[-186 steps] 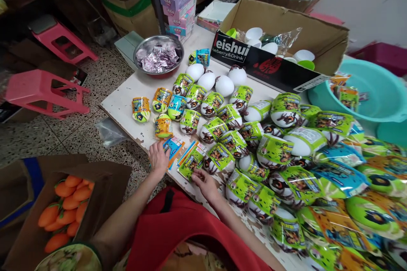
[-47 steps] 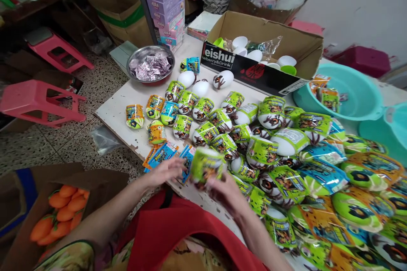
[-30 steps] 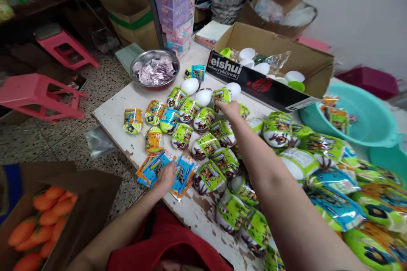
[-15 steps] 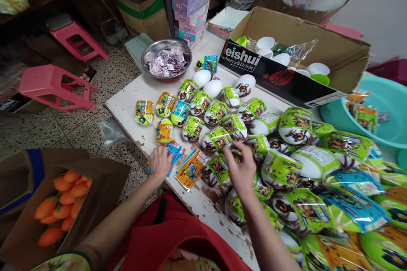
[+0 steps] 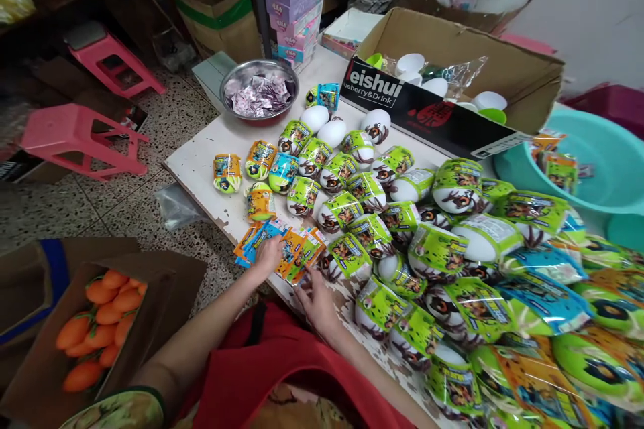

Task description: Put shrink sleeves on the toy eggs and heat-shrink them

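Observation:
Flat printed plastic wrappers in blue, orange and green lie fanned out at the table's near edge. My left hand rests on their middle, with curled fingers closed on them. My right hand has its fingertips pinched at the near corner of the green and orange wrappers. Just beyond my left hand stands a green egg in an orange sleeve. Beside my right hand, white toy eggs in green sleeves spread across the table, printed with a brown creature.
A steel bowl of small sachets stands at the far left. Behind the eggs is a cardboard box with white and green shell halves. A teal basin holds packets at right. Orange toys fill a box below left.
My right hand has moved left and toward me, from above the green-sleeved eggs to the wrappers. My left hand has shifted slightly right, and green wrappers now show in the fan.

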`<state>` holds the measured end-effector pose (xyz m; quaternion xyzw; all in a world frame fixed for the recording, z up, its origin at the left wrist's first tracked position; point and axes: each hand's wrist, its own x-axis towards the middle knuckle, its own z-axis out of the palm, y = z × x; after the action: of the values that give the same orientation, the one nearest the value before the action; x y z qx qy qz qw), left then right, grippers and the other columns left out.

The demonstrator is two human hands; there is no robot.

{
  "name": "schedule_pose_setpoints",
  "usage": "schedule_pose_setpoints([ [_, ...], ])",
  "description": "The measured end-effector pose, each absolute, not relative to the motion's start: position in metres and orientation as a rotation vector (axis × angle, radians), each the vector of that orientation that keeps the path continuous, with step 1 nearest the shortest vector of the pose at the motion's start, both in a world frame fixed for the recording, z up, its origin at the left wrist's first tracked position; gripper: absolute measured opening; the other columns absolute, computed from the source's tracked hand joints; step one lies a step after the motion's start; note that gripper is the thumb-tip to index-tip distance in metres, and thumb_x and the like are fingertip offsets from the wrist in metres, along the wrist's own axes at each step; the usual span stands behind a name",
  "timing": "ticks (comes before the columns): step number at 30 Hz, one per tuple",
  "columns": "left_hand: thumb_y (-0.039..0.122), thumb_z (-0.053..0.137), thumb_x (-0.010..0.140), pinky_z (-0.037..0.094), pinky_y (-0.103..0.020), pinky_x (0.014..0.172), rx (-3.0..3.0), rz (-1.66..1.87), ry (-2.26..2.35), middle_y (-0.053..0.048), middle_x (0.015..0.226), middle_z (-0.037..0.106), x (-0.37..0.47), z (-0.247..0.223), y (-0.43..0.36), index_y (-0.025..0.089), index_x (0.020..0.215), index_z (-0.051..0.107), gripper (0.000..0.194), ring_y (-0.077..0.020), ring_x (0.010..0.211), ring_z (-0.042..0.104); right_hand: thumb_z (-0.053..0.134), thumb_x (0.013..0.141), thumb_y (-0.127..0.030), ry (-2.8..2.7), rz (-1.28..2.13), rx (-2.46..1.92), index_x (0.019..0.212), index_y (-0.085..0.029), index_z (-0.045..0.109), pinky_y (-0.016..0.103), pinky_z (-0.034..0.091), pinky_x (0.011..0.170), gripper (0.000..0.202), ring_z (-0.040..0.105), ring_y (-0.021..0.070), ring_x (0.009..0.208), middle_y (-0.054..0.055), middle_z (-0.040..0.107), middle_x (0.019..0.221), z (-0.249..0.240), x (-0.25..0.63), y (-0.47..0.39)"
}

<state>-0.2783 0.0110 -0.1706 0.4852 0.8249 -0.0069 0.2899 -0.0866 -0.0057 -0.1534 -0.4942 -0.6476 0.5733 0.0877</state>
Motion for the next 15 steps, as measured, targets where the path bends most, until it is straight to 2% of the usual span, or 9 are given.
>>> schedule_pose_setpoints([
  [2,0.029,0.046,0.094,0.046,-0.031,0.076,1.285,0.01,2.262,-0.005,0.087,0.07,-0.287,-0.17,0.009,0.02,0.094,0.065,0.021,-0.0197,0.085,0.064,0.051,0.082,-0.022,-2.254,1.526,-1.464,0.14,-0.019,0.039,0.043,0.049,0.094,0.06,0.058,0.0279,0.112,0.012,0.04,0.145,-0.15,-0.095,-0.002],
  [3,0.027,0.043,0.095,0.045,-0.031,0.078,1.271,0.021,2.307,-0.007,0.093,0.069,-0.292,-0.169,0.007,0.02,0.096,0.065,0.022,-0.0209,0.088,0.063,0.049,0.083,-0.019,-2.408,1.455,-1.481,0.142,-0.021,0.036,0.043,0.049,0.092,0.061,0.058,0.0285,0.112,0.011,0.034,0.15,-0.149,-0.098,-0.001],
  [7,0.026,0.042,0.094,0.039,-0.038,0.09,1.208,0.057,2.5,-0.016,0.113,0.062,-0.31,-0.16,0.001,0.014,0.113,0.058,0.028,-0.0289,0.107,0.054,0.047,0.085,-0.019,-2.791,1.254,-1.558,0.147,-0.025,0.027,0.038,0.056,0.074,0.066,0.067,0.0262,0.092,0.01,0.018,0.156,-0.15,-0.101,-0.003],
  [9,0.03,0.045,0.093,0.035,-0.042,0.095,1.21,0.083,2.544,-0.02,0.119,0.057,-0.307,-0.155,-0.001,0.011,0.118,0.055,0.033,-0.0328,0.114,0.048,0.046,0.087,-0.021,-2.867,1.173,-1.522,0.148,-0.023,0.026,0.036,0.056,0.071,0.064,0.068,0.0259,0.091,0.011,0.016,0.156,-0.153,-0.097,-0.005],
  [13,0.042,0.052,0.089,0.036,-0.04,0.094,1.299,0.13,2.42,-0.014,0.108,0.063,-0.274,-0.156,0.004,0.017,0.102,0.064,0.03,-0.0306,0.109,0.05,0.045,0.088,-0.023,-2.98,1.047,-1.497,0.148,-0.022,0.026,0.035,0.056,0.069,0.063,0.067,0.0262,0.093,0.012,0.013,0.157,-0.157,-0.091,-0.008],
  [15,0.042,0.059,0.085,0.039,-0.037,0.089,1.312,0.146,2.345,-0.012,0.099,0.065,-0.258,-0.163,0.011,0.018,0.091,0.067,0.026,-0.0293,0.103,0.053,0.046,0.087,-0.022,-3.044,0.989,-1.516,0.148,-0.021,0.025,0.035,0.056,0.068,0.065,0.068,0.0256,0.09,0.014,0.011,0.156,-0.157,-0.091,-0.008],
])
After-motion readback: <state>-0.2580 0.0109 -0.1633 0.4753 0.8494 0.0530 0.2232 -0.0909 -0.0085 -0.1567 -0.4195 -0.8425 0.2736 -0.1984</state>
